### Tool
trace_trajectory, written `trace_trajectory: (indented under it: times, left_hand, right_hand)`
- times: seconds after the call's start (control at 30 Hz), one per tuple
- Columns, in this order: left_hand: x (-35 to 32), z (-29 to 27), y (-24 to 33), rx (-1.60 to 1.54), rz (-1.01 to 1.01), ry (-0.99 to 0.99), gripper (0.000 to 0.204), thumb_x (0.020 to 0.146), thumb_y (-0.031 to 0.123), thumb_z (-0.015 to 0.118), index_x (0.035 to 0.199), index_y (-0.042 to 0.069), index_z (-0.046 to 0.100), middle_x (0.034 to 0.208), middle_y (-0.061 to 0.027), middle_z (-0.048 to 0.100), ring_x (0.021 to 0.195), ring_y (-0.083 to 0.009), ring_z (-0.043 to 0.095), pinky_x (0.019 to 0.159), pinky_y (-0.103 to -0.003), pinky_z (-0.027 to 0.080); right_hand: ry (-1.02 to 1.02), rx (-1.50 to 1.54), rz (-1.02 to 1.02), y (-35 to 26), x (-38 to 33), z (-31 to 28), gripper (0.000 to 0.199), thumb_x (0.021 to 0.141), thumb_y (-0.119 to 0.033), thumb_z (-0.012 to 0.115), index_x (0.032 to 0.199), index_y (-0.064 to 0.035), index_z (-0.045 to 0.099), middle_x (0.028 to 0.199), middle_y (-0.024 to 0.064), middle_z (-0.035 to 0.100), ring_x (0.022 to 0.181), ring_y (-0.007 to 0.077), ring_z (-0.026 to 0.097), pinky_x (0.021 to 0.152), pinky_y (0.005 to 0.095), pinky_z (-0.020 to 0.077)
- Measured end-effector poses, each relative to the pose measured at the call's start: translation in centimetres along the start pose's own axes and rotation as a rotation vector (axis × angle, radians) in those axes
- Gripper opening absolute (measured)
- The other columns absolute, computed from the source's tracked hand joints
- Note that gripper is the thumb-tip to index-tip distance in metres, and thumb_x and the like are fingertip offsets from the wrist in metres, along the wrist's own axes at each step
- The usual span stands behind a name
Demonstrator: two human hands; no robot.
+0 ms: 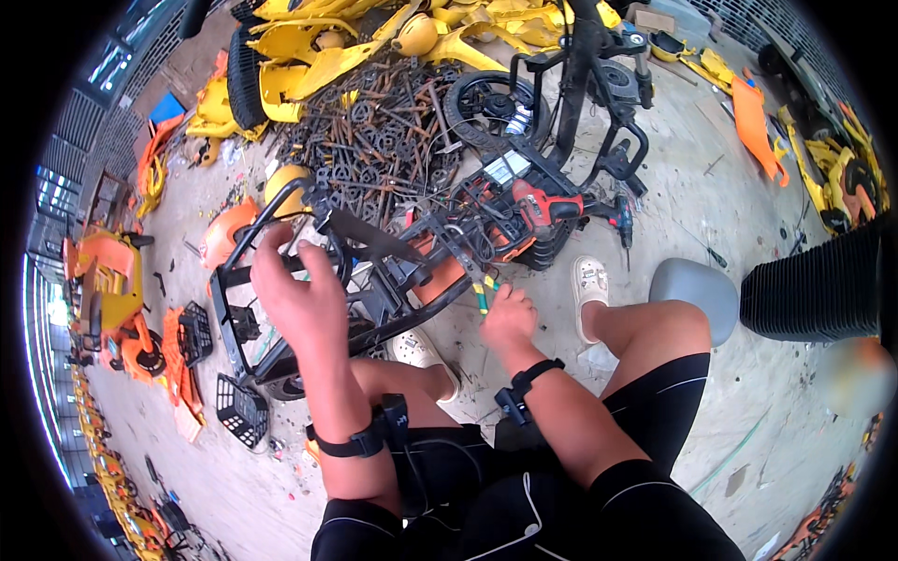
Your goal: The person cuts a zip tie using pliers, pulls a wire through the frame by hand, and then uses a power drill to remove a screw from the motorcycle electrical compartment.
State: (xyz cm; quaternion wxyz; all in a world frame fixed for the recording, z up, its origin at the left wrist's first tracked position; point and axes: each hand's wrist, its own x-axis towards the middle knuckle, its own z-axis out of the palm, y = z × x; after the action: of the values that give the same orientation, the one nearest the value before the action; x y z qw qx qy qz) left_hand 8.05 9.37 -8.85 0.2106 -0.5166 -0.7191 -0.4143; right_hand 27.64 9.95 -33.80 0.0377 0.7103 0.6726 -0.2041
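A partly stripped scooter with a black metal frame (224,313) lies on the floor before me. My left hand (304,290) is raised over the frame's left side, fingers apart and slightly curled; I see nothing in it. Beside its fingertips a flat black panel (374,234) slants across the frame. My right hand (510,318) is closed on pliers (483,297) with green and yellow handles. Their grey jaws point up and left among the cables and metal at the scooter's middle. On the far part of the scooter rests a red and black power drill (543,208).
Behind the scooter rises a heap of rusty metal parts (374,131), with yellow body panels (318,70) beyond. At right are a grey stool (694,294), a stack of black bins (814,280) and a screwdriver (716,258). A black basket (241,411) lies at left.
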Motion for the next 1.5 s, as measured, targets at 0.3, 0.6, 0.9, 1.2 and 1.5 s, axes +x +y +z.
trace_trajectory:
  times: [0.3, 0.6, 0.9, 1.2, 1.5]
  left_hand:
    - [1.4, 1.0, -1.8, 0.075, -0.546, -0.779, 0.074, 0.104, 0.062, 0.036, 0.094, -0.001, 0.072, 0.077, -0.0152, 0.071, 0.081, -0.0316, 0.070, 0.078, -0.043, 0.051]
    - [1.5, 1.6, -1.7, 0.104, -0.500, -0.793, 0.074, 0.102, 0.065, 0.038, 0.084, 0.002, 0.072, 0.067, -0.0077, 0.066, 0.072, -0.0247, 0.067, 0.076, -0.038, 0.050]
    - [1.5, 1.6, -0.8, 0.260, -0.482, -0.756, 0.068, 0.099, 0.063, 0.041, 0.090, 0.004, 0.074, 0.082, -0.0163, 0.072, 0.088, -0.0369, 0.070, 0.082, -0.045, 0.051]
    - [1.6, 0.9, -0.3, 0.304, -0.454, -0.755, 0.064, 0.099, 0.060, 0.043, 0.095, 0.004, 0.074, 0.097, -0.0234, 0.073, 0.099, -0.0441, 0.067, 0.089, -0.049, 0.050]
    - [1.9, 0.5, 1.0, 0.325, -0.418, -0.717, 0.060, 0.098, 0.057, 0.045, 0.094, 0.005, 0.075, 0.093, -0.0236, 0.073, 0.096, -0.0437, 0.069, 0.087, -0.049, 0.052]
  right_hand:
    - [0.097, 0.006, -0.347, 5.0, 3.2, -2.3, 0.062, 0.073, -0.020, 0.077, 0.126, -0.0028, 0.048, 0.119, 0.0183, 0.058, 0.111, 0.0352, 0.060, 0.095, 0.0451, 0.0479]
    - [0.187, -0.039, -0.700, 8.1, 9.2, -4.7, 0.049, 0.066, -0.014, 0.076, 0.111, -0.0056, 0.059, 0.105, 0.0139, 0.064, 0.096, 0.0345, 0.064, 0.085, 0.0440, 0.0502]
    - [0.118, 0.201, -0.035, 1.0, -1.0, 1.6, 0.066, 0.068, -0.024, 0.083, 0.122, -0.0059, 0.048, 0.112, 0.0154, 0.058, 0.104, 0.0329, 0.061, 0.088, 0.0446, 0.0498]
    - [0.172, -0.033, -0.542, 6.8, 5.8, -2.9, 0.058, 0.068, -0.019, 0.079, 0.118, -0.0056, 0.053, 0.112, 0.0153, 0.060, 0.108, 0.0327, 0.060, 0.091, 0.0445, 0.0485]
    - [0.177, -0.017, -0.409, 6.3, 4.5, 0.3, 0.067, 0.069, -0.027, 0.084, 0.124, -0.0061, 0.051, 0.111, 0.0161, 0.060, 0.101, 0.0335, 0.064, 0.084, 0.0452, 0.0537]
